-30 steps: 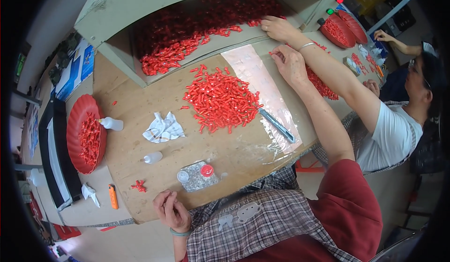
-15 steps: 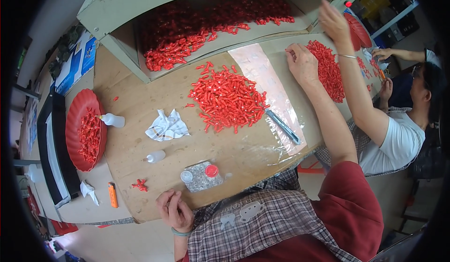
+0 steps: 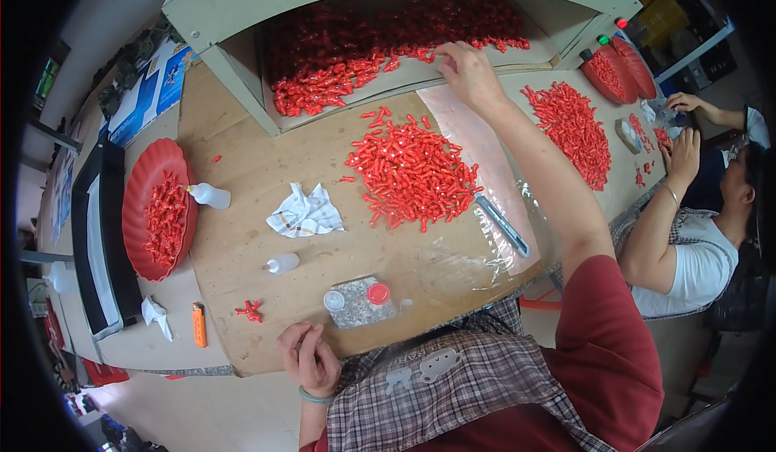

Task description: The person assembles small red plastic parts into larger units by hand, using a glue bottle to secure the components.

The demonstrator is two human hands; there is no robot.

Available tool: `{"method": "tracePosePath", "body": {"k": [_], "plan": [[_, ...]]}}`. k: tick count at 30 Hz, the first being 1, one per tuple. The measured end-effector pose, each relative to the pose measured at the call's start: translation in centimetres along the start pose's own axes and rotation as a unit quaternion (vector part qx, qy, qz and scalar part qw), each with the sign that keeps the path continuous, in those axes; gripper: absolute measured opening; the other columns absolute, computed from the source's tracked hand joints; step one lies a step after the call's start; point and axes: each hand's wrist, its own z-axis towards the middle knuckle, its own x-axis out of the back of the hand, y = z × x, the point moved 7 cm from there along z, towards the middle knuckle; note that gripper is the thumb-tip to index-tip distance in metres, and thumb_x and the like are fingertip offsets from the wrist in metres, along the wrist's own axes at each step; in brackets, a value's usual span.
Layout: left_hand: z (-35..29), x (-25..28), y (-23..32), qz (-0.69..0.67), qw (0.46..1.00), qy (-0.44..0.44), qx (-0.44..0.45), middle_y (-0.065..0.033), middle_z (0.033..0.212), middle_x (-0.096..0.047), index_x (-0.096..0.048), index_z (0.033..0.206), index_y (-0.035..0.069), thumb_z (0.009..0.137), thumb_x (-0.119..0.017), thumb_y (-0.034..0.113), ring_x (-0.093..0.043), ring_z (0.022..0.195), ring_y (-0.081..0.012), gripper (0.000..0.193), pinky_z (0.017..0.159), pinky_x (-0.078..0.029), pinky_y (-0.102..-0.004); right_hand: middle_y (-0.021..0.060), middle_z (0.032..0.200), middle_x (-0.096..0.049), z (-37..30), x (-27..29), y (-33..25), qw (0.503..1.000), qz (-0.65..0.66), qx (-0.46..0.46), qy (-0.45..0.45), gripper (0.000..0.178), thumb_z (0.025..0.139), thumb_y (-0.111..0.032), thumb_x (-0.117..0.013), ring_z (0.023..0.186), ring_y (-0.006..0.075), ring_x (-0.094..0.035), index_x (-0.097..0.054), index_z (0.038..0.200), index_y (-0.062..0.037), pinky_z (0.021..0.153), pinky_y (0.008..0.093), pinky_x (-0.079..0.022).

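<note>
Pale grey-green, open-fronted box (image 3: 234,4) ahead of right hand (image 3: 473,79). Inside, broad heap of glossy red plastic-looking pieces (image 3: 323,80): long axis crosswise, bulk leftward and beyond grip, front edge just beside right fingertips. Second red pile (image 3: 416,173) on brown tabletop (image 3: 242,234), leftward and bodyward of grip. Right hand nearer both; finger gap narrow, cannot tell whether piece pinched. Left hand (image 3: 311,359) well apart, half-curled, contents unclear. Single pieces short, knobbed, lying at mixed angles.
</note>
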Motion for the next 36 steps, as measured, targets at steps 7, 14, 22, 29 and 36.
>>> {"method": "tracePosePath", "body": {"k": [7, 14, 22, 29, 36], "plan": [[0.1, 0.0, 0.0, 0.001, 1.000, 0.005, -0.015, -0.0154, 0.103, -0.060, -0.068, 0.097, -0.001, 0.071, -0.055, -0.017, -0.061, 0.088, -0.0300, 0.034, 0.073, -0.052, -0.0348, 0.0182, 0.095, -0.067, 2.5, -3.0, 1.6, 0.993, -0.113, 0.023, -0.017, 0.014, 0.083, -0.008, -0.065, 0.089, 0.0395, -0.066, -0.070, 0.096, -0.0037, 0.079, 0.0490, -0.054], [0.2, 0.2, 0.2, 0.001, 1.000, 0.010, -0.022, -0.0149, 0.101, -0.060, -0.068, 0.097, 0.000, 0.071, -0.056, -0.017, -0.062, 0.087, -0.0301, 0.033, 0.072, -0.052, -0.0357, 0.0110, 0.085, -0.070, 0.2, -0.8, 2.5, 0.961, 0.176, -0.207, -0.050, 0.010, 0.088, -0.008, -0.064, 0.077, 0.0168, -0.068, -0.069, 0.094, -0.0024, 0.068, 0.0305, -0.056], [0.3, 1.8, 1.1, -0.028, 0.999, 0.040, -0.018, -0.0159, 0.102, -0.060, -0.067, 0.099, -0.001, 0.070, -0.054, -0.020, -0.060, 0.090, -0.0299, 0.037, 0.074, -0.052, -0.0355, 0.0086, 0.088, -0.071, -9.9, 3.4, -9.9, 0.710, 0.624, -0.269, -0.182, 0.010, 0.093, -0.006, -0.061, 0.070, 0.0091, -0.064, -0.066, 0.100, -0.0013, 0.063, 0.0237, -0.053], [5.3, 2.1, 6.5, -0.135, 0.989, -0.006, -0.057, -0.0155, 0.098, -0.063, -0.065, 0.104, -0.001, 0.076, -0.060, -0.016, -0.063, 0.082, -0.0274, 0.033, 0.070, -0.052, -0.0310, 0.0074, 0.089, -0.068, -16.6, 5.3, -17.1, 0.762, 0.583, -0.176, -0.223, 0.011, 0.092, 0.000, -0.062, 0.072, 0.0102, -0.065, -0.067, 0.102, 0.0006, 0.066, 0.0242, -0.055], [5.4, -1.6, 7.2, -0.331, 0.936, -0.061, 0.101, -0.0105, 0.098, -0.065, -0.065, 0.107, -0.001, 0.082, -0.064, -0.008, -0.065, 0.082, -0.0160, 0.026, 0.066, -0.052, -0.0260, 0.0141, 0.099, -0.065, -20.2, 6.3, -21.8, 0.821, 0.527, -0.037, -0.219, 0.013, 0.090, 0.008, -0.061, 0.078, 0.0150, -0.067, -0.066, 0.102, 0.0055, 0.067, 0.0255, -0.056]]}}
